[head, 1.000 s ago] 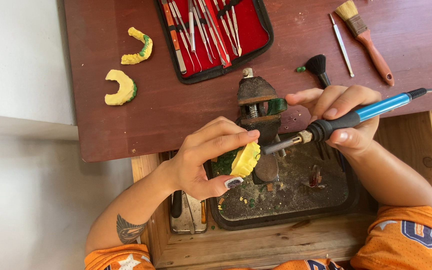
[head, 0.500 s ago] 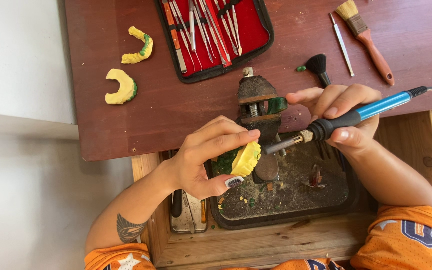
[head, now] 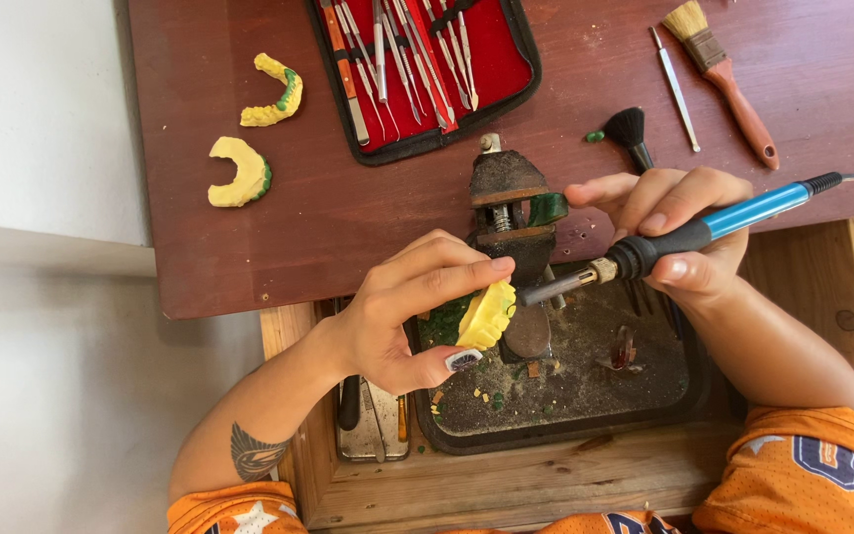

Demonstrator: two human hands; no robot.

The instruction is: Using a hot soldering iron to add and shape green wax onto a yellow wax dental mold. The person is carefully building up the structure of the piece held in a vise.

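Note:
My left hand (head: 402,311) grips a yellow dental cast (head: 486,314) between thumb and fingers, over a dark tray. My right hand (head: 679,232) holds a blue-handled heated tool (head: 714,225) like a pen. Its metal tip (head: 546,290) points left and ends just right of the cast. Whether tip and cast touch is unclear. A rusty bench vise (head: 506,203) stands right behind the cast.
A dark debris tray (head: 644,396) sits in a wooden drawer (head: 546,480) below the red-brown table (head: 348,218). Two yellow and green arch casts (head: 271,91) (head: 239,173) lie at left. A red instrument case (head: 422,64), a black brush (head: 633,133), a metal pick (head: 674,87) and a paintbrush (head: 728,79) lie behind.

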